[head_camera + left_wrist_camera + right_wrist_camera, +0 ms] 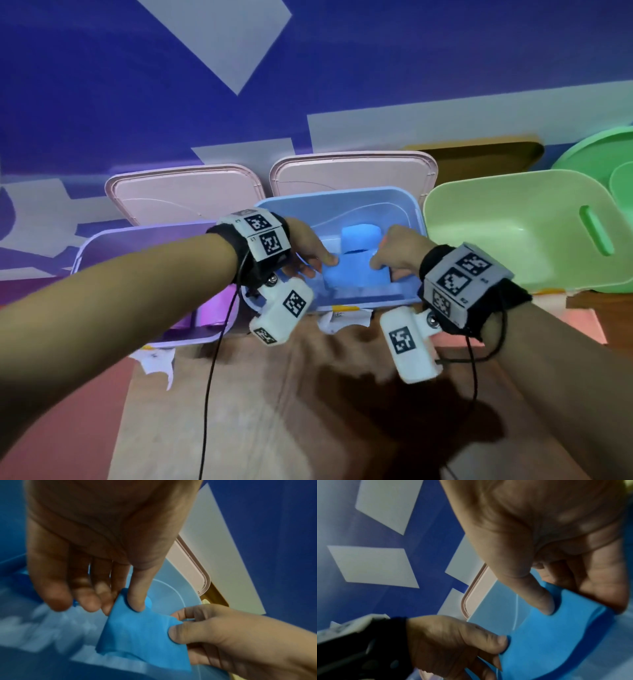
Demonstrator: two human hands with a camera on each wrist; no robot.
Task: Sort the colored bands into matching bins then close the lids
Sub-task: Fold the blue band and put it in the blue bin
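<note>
Hands (356, 255) pinching blue band (356, 274) edges

Blue band (356, 270) between both hands: matt, smooth, rubbery sheet. Blue bin (404, 212) beneath them: smooth, semi-gloss plastic. Counter (274, 394) below the wrists: wood-grain finish.

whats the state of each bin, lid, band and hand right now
blue bin: open, blue band inside
blue band: pinched by both hands
purple bin: open
pink lids: raised
green bin: open, no lid seen
left hand: pinching band
right hand: pinching band
</note>
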